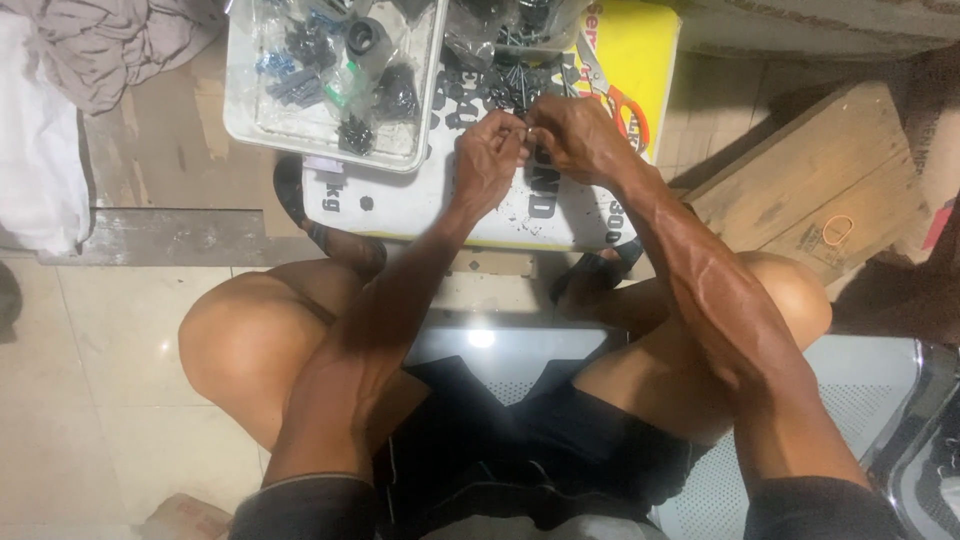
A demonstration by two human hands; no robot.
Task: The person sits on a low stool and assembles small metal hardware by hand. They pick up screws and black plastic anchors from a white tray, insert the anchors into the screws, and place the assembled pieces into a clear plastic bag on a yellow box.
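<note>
The left hand [487, 158] and right hand [572, 135] meet fingertip to fingertip, pinching a small part [527, 127] between them, equally near both. Just beyond lies a pile of dark screws [508, 88]; the white tray [243, 120] sits further left.

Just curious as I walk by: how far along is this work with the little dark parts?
Done: cannot tell; no finished pile shows. In hand: left hand and right hand pinch a tiny part together. Left: loose screws and a tray full of bagged parts.
</note>
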